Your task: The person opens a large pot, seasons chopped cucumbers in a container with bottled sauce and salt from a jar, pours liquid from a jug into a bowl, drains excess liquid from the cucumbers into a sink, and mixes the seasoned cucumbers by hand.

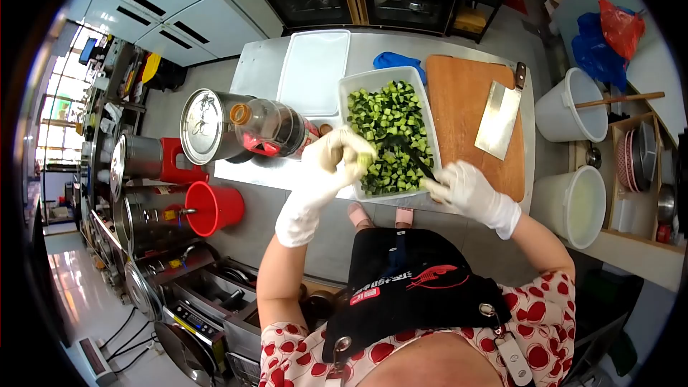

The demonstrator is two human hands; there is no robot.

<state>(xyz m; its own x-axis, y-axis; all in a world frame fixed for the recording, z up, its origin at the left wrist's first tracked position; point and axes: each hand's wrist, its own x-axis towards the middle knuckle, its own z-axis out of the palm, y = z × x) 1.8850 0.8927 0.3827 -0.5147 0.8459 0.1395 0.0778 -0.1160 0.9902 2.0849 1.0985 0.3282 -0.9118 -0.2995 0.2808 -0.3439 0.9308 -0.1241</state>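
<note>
A white plastic tub (346, 93) stands at the table's front edge, filled with diced cucumber (387, 111). My left hand (331, 161), in a white glove, is over the tub's left rim, with a pale green cucumber piece (365, 159) between its closed fingertips. At the right rim my gloved right hand (469, 193) is closed around the handle of a black spoon-like utensil (421, 163). Its head rests among the cucumber pieces, partly covered, so its exact shape is unclear. Left of the tub, close to my left hand, is a large bottle of dark liquid (276, 131) with an orange cap.
Right of the tub, a cleaver (499, 118) lies on a wooden cutting board (459, 82). A white lid (313, 72), a blue cloth-like item (398, 61) and a large can (204, 125) are on the table. White buckets (573, 204) stand right; a red bucket (215, 209) stands left.
</note>
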